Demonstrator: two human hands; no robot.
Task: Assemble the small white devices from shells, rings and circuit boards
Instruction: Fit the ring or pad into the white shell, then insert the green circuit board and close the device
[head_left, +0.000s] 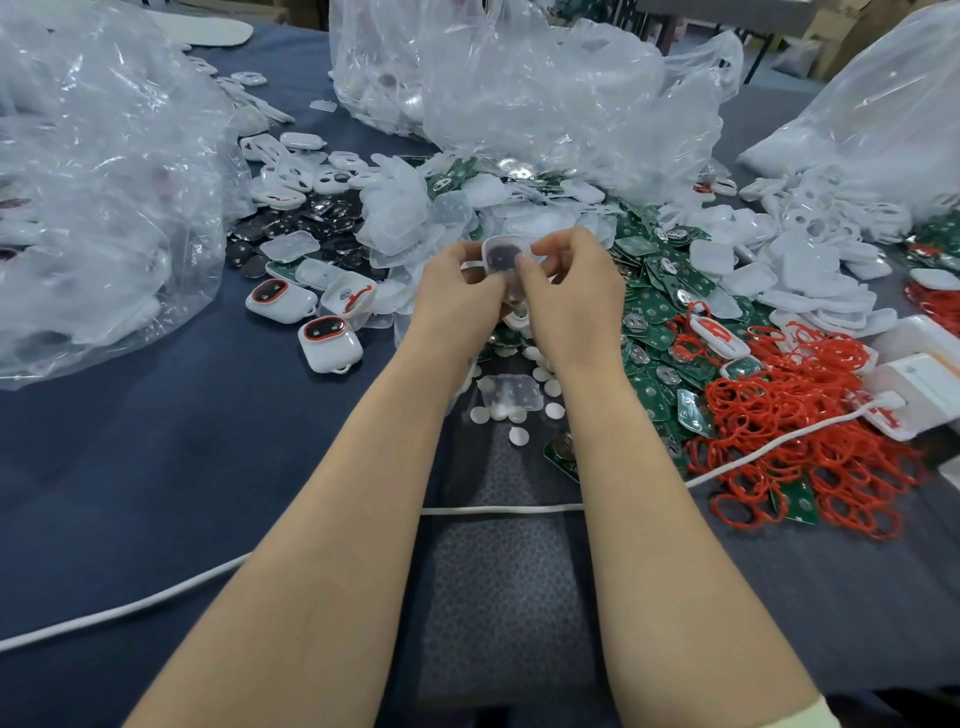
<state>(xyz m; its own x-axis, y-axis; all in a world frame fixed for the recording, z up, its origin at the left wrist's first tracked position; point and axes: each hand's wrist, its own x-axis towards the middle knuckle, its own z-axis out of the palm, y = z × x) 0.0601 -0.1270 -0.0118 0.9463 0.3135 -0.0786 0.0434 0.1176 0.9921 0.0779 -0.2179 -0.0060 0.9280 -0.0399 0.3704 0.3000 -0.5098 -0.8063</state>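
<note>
Dark blue cloth table cover (156, 467): matt, finely woven. Large clear plastic bags (93, 182): thin, crinkled, glossy with glare. Small white rounded-square plastic shell (503, 254): smooth, with a dark glossy inset. Finished white plastic devices (280, 299): smooth, shiny. Frosted translucent plastic covers (395, 208): semi-matt. Green circuit boards (660, 312): satin, carrying bright metal discs. Thin red rings (779, 395): glossy; rubber or plastic, cannot tell. Small white round discs (480, 414): matt. White cord (493, 510): matt.
</note>
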